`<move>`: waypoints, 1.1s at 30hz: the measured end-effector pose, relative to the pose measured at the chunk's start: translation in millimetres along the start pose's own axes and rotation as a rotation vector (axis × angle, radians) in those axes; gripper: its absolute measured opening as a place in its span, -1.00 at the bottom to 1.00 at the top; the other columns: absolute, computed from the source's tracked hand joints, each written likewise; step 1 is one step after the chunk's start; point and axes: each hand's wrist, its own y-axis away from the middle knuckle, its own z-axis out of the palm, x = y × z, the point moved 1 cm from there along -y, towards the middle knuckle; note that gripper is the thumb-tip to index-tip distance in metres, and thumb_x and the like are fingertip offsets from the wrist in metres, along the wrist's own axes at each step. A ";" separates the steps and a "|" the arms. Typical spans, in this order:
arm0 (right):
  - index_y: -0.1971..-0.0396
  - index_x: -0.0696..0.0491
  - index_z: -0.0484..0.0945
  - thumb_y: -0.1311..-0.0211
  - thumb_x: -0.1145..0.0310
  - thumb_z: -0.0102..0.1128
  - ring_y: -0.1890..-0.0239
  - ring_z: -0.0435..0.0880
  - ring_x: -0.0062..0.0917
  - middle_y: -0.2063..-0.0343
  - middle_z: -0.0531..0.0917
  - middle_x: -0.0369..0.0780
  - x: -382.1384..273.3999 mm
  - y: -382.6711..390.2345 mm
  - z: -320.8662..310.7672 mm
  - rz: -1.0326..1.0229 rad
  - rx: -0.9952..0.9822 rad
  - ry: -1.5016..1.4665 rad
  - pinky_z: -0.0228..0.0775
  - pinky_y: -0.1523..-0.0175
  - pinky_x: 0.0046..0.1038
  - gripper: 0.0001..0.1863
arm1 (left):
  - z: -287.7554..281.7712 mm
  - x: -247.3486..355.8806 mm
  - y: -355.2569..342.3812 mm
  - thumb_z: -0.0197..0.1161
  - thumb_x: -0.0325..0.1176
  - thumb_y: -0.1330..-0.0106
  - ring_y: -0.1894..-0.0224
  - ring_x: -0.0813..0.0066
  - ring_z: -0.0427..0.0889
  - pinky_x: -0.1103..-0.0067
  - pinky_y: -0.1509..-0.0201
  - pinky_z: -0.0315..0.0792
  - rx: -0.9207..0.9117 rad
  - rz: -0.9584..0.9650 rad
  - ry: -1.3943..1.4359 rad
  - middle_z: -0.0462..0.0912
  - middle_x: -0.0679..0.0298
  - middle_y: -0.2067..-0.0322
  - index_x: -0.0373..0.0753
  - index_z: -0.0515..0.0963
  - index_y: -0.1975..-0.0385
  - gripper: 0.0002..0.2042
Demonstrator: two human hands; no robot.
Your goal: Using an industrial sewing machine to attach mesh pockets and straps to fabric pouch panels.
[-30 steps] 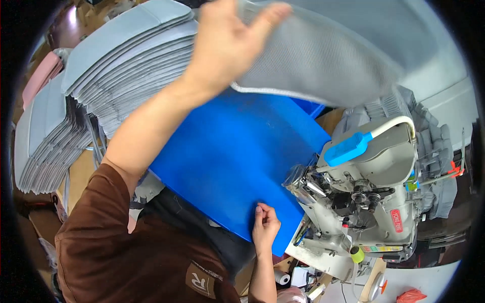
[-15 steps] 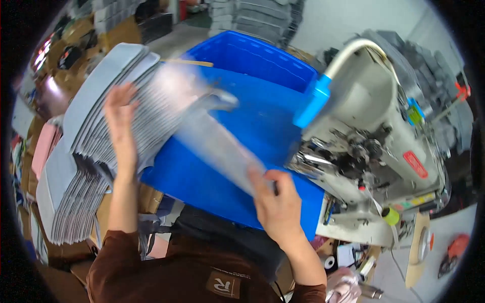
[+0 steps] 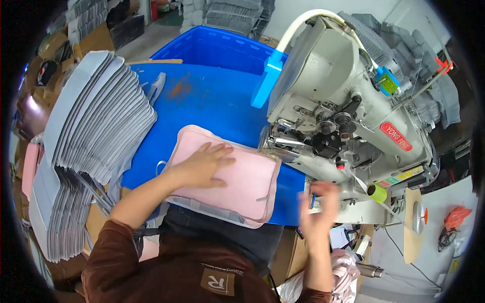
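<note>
A pink padded fabric panel, rounded at its corners, lies pink face up on the blue tabletop, with grey fabric showing along its near edge. A small grey mark or tab sits near its right end. My left hand rests flat on the panel, fingers spread. My right hand is raised off the panel's right end, beside the sewing machine; its fingers are apart and somewhat blurred. Behind those fingers shows a small dark and blue tool, partly hidden; no grip on it is visible.
Left of the panel stands a tall fanned stack of grey fabric pieces, a second stack below it. A blue bin stands beyond the table. A yellow-green spool sits by the machine, with pink fabric lower right.
The blurred panel my right hand held up now lies flat, pink face up. My left hand has come from beside the stack onto it; my right hand has let go and moved right.
</note>
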 end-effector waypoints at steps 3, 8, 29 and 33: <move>0.11 0.18 0.49 -0.10 0.53 0.32 -0.04 0.50 -0.11 0.03 0.50 -0.02 20.3 -23.6 -30.9 -0.053 0.301 0.310 0.35 -0.15 -0.17 -0.67 | -28.6 10.9 -31.8 0.38 -0.26 -0.20 -0.08 0.20 0.59 0.28 -0.17 0.40 0.292 -0.345 0.483 0.57 0.10 -0.07 -0.24 0.49 -0.08 -0.54; 0.12 0.19 0.51 -0.15 0.48 0.35 -0.13 0.47 -0.06 -0.11 0.47 0.00 29.9 -49.1 -39.5 -0.050 0.156 0.434 0.32 -0.19 -0.13 -0.69 | -44.5 47.8 -70.3 0.42 -0.48 -0.15 0.29 0.48 0.67 0.55 0.16 0.51 0.642 -0.205 0.870 0.65 0.23 0.29 -0.29 0.60 0.18 -0.75; 0.18 0.14 0.53 -0.03 0.18 0.48 0.16 0.55 -0.16 0.28 0.57 -0.07 -28.3 18.7 15.0 -0.246 -0.441 0.108 0.39 0.04 -0.19 -0.55 | -49.2 45.1 31.3 0.38 -0.22 -0.17 0.15 0.14 0.60 0.32 0.12 0.48 0.045 0.020 0.286 0.57 0.16 0.26 -0.25 0.49 0.28 -0.71; 0.14 0.16 0.53 -0.03 0.25 0.43 0.18 0.55 -0.15 0.30 0.58 -0.10 -25.9 53.5 77.5 -0.253 -0.811 -0.016 0.39 0.06 -0.20 -0.56 | -32.0 30.3 119.9 0.36 -0.28 -0.15 0.07 0.12 0.57 0.30 0.05 0.47 -0.207 -0.231 0.106 0.56 0.16 0.24 -0.25 0.49 0.29 -0.74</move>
